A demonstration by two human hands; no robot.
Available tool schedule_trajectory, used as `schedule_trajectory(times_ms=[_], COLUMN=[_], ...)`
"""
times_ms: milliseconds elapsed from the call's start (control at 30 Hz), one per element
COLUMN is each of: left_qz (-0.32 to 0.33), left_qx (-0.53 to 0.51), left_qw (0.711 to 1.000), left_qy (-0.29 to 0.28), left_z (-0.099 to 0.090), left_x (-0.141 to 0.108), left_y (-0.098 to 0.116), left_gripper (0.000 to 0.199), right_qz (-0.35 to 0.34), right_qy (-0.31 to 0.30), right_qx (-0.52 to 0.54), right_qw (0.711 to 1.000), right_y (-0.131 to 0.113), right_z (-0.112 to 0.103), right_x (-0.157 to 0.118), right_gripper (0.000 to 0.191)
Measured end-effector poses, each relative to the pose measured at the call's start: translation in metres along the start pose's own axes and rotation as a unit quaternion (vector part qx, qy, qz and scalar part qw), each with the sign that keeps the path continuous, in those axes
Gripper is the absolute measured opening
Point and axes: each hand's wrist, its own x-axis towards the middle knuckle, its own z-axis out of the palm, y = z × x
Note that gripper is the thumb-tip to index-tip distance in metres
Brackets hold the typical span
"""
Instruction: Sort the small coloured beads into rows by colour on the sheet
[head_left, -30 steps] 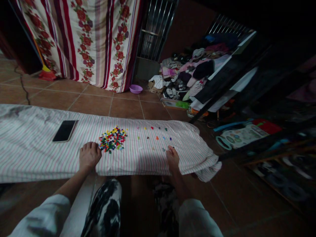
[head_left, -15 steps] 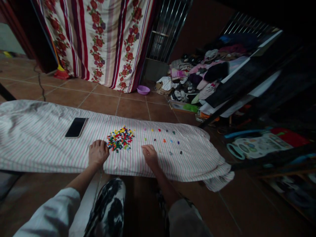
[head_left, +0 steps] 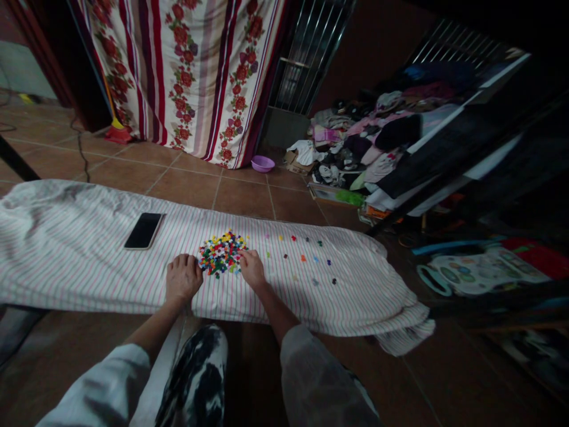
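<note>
Many small coloured pieces lie in a pile (head_left: 221, 252) on a striped cloth (head_left: 102, 261). My right hand (head_left: 252, 268) is at the pile's right edge, its fingertips pinched together among the pieces; what they hold, if anything, is too small to name. My left hand (head_left: 184, 276) rests on the cloth against the pile's left edge, fingers bent and close together, and whatever is under them is hidden. To the right of the pile, single pieces sit spaced apart in rows, among them a red one (head_left: 294, 238), an orange one (head_left: 303, 258) and a black one (head_left: 334, 281).
A phone (head_left: 144, 230) lies on the cloth left of the pile. Beyond the cloth's far edge are a purple basin (head_left: 262, 163), a flowered curtain (head_left: 204, 77) and a heap of clothes (head_left: 355, 133). A dark bar stands at the right.
My right hand has moved left, from beside the spaced pieces to the pile. My left hand stays by the pile. The view has shifted slightly.
</note>
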Motion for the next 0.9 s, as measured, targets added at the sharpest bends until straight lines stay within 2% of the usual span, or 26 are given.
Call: schedule_trajectory(times_ms=[233,533,767,900], left_qz=[0.004,-0.004,-0.002,-0.002], left_qx=[-0.003,-0.005,0.000,0.007], left_qw=[1.000,1.000,1.000,1.000], left_qy=[0.005,-0.008,-0.005,-0.004], left_z=[0.001,-0.002,-0.002,-0.002], left_x=[0.000,0.001,0.001,0.001], left_y=[-0.001,0.001,0.001,0.001], left_gripper=[0.024,0.022,0.022,0.023], right_qz=[0.059,0.100,0.069,0.044], right_qy=[-0.028,-0.051,-0.054,-0.050], right_qx=[-0.034,-0.047,-0.059,-0.057], right_qw=[0.997,0.993,0.994,0.996], right_y=[-0.006,-0.013,-0.013,-0.012], right_z=[0.005,-0.003,-0.003,-0.001], right_x=[0.009,0.018,0.011,0.009], right_gripper=[0.030,0.023,0.031,0.029])
